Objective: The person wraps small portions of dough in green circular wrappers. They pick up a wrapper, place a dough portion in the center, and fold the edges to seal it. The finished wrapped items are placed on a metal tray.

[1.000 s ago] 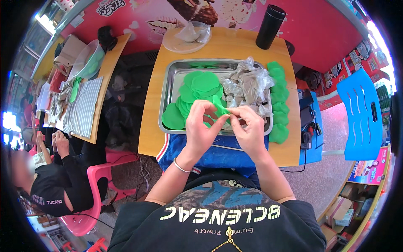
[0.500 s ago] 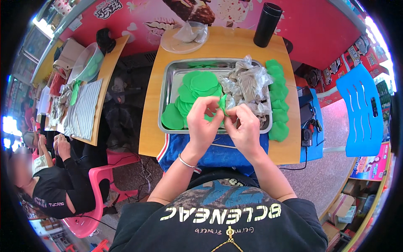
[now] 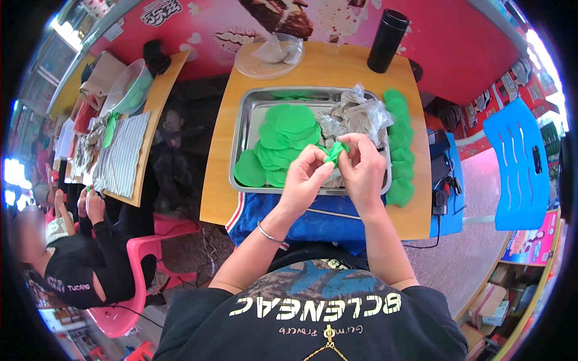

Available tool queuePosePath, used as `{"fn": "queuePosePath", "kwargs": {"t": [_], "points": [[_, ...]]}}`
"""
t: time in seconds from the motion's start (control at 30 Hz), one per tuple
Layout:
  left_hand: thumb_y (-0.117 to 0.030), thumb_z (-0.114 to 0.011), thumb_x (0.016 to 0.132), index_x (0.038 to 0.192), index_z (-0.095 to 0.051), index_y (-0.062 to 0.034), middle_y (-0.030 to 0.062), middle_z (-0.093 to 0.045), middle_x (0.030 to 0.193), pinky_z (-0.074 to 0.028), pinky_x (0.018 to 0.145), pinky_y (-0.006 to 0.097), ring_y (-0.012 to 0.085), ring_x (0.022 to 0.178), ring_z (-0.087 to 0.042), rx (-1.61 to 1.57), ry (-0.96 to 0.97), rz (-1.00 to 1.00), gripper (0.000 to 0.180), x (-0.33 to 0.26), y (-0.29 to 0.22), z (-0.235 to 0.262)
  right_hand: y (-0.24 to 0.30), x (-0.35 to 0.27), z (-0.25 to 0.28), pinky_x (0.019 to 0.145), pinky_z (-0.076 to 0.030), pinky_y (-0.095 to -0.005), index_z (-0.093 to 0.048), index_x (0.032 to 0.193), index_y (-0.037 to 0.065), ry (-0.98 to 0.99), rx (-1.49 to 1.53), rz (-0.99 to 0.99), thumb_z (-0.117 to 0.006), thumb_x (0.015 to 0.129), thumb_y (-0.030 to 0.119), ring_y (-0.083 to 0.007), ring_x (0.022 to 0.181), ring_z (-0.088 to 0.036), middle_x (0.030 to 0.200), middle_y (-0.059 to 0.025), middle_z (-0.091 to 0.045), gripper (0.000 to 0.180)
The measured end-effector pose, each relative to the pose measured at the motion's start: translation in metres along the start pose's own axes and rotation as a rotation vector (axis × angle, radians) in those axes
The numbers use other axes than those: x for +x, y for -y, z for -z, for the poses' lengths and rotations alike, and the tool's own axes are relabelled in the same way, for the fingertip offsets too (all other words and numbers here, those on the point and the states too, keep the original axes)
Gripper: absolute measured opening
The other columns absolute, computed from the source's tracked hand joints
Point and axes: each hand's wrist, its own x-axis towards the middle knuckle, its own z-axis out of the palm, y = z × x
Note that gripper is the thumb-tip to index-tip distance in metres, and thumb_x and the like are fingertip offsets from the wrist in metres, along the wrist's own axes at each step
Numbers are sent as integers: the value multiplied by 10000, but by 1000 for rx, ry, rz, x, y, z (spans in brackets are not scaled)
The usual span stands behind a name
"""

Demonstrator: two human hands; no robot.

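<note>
My left hand [image 3: 309, 175] and my right hand [image 3: 364, 165] meet above the front right of a metal tray. Both have their fingertips pinched on a small folded green piece [image 3: 335, 154], which looks like a gathered thin disc. Several flat green discs [image 3: 289, 125] lie in an overlapping pile on the tray's left side. To the right of the pile, wrinkled clear plastic with grey-brown lumps [image 3: 356, 118] fills the tray's other half, partly hidden by my right hand. The steel tray [image 3: 239, 114] rests on a wooden table.
A column of puckered green pieces [image 3: 400, 155] runs along the tray's right side. At the back stand a black cylindrical flask [image 3: 387, 41] and a round board [image 3: 259, 67] with a plastic bag. A blue chair [image 3: 519, 162] is at right; another person [image 3: 90, 265] sits at left.
My hands have shifted slightly to the right, and the green piece between them is now more tightly bunched. The whole view has tilted a little.
</note>
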Motion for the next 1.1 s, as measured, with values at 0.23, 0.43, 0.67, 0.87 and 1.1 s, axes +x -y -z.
{"fn": "queuePosePath", "kwargs": {"t": [0.23,0.43,0.67,0.87,1.1], "points": [[21,-601,711,740,-457,-27,30,-452,780,-397,628,217,90,711,-454,215,-126,-255,155,2,13,-8,-1,-5,-12,582,-477,-248,-542,930,11,-159,240,-40,-616,699,-82,-143,652,-596,800,-72,-565,259],[36,-605,681,733,-480,-10,76,-486,715,-422,548,239,136,607,-482,484,-348,-448,143,10,-3,-1,2,-3,-17,556,-437,-235,-571,858,7,-84,109,90,-615,723,-52,-118,633,-545,774,-62,-549,154],[53,-617,683,857,-593,-13,102,-527,797,-445,491,255,187,612,-554,695,-322,-564,188,18,-15,10,-3,-15,-42,535,-383,-200,-527,861,1,-17,445,-123,-586,818,53,-47,622,-474,719,-6,-516,89],[33,-618,711,859,-610,0,64,-478,787,-422,543,236,128,627,-498,504,-330,-401,152,12,-5,5,-6,1,-43,580,-399,-178,-507,884,22,-62,528,-162,-563,821,0,-35,668,-489,768,10,-532,87],[-22,-590,783,929,-599,-14,-20,-415,865,-390,747,204,58,869,-442,67,23,-95,147,10,4,23,-4,0,-33,660,-431,-183,-579,969,2,49,714,-264,-520,845,-32,-51,727,-536,849,-16,-592,142]]}}
